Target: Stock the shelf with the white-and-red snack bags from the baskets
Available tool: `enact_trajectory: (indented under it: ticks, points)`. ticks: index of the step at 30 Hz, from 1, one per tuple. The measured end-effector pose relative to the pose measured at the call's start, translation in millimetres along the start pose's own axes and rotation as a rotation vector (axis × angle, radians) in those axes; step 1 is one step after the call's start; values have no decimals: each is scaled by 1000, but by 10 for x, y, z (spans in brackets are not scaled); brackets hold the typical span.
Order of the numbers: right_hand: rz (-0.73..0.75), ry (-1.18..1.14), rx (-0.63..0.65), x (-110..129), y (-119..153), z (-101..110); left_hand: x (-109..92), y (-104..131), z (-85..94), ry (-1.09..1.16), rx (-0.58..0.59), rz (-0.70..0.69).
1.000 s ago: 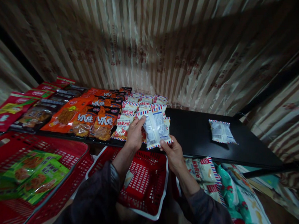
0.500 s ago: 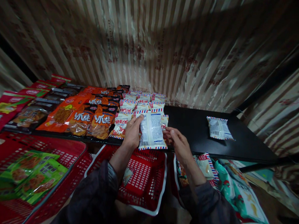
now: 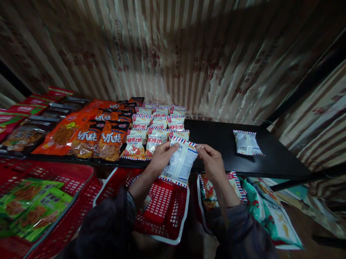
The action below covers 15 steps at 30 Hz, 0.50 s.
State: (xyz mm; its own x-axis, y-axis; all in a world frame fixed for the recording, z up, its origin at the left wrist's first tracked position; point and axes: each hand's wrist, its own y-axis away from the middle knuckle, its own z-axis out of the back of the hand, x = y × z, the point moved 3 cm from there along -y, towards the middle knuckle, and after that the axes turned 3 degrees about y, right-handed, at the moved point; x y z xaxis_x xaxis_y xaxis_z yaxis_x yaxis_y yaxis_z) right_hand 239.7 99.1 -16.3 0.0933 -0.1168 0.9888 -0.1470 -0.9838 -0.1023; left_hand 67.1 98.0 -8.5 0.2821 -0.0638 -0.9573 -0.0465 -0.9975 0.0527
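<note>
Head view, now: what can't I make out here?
- Held packet's front: faces away from the camera.
- Its fine print: too small.
- Some left-hand fingers: behind the packet.
- Part of the right-hand basket: covered by the right forearm and sleeve.
- Far side of the left-hand basket: cut off by the left edge.

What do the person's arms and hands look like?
The left hand and the right hand wear no gloves. The left sleeve and the right sleeve look dark bluish-grey and creased, ending short of the wrists.
</note>
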Motion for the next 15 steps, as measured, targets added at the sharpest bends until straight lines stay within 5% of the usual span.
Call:
enact_trajectory:
  ticks: [15]
  points:
    - [21,-149,-366,17,-50,140,-2,80,-91,89,314,102]
